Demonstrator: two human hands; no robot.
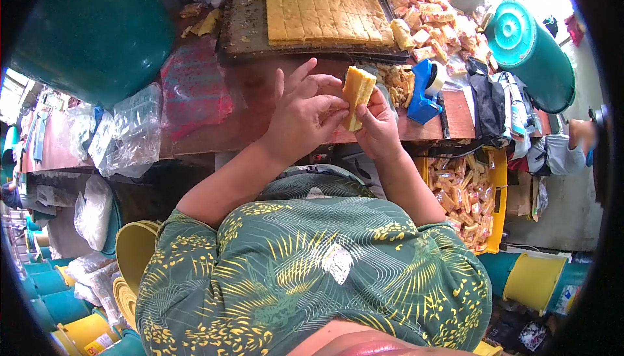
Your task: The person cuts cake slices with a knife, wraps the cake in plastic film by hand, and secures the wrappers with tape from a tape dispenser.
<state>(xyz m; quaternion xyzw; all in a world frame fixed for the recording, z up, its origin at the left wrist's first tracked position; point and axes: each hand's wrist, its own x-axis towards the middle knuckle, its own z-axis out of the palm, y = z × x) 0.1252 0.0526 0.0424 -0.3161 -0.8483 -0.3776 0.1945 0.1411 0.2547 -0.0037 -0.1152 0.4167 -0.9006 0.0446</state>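
Observation:
A yellow slice of layered cake [357, 96] is upright in front of my chest, above the table's near edge. My right hand [379, 125] grips it from the right side. My left hand [309, 109] is at its left, thumb and index finger pinched together close to the slice, the other fingers raised; whether the pinch holds anything is too small to tell. Beyond both hands, a dark baking tray [244, 31] bears a flat yellow cake [325, 16] cut into rectangles. A rolled piece [402, 33] lies at the tray's right corner.
Wrapped pieces [442, 24] are heaped at the back right. Nearer are cake scraps [398, 83] and a blue tape dispenser [424, 92]. A yellow crate [499, 193] of wrapped pieces stands below, right. Pink plastic [195, 89] and clear bags [133, 128] lie left; a green drum [530, 53] lies right.

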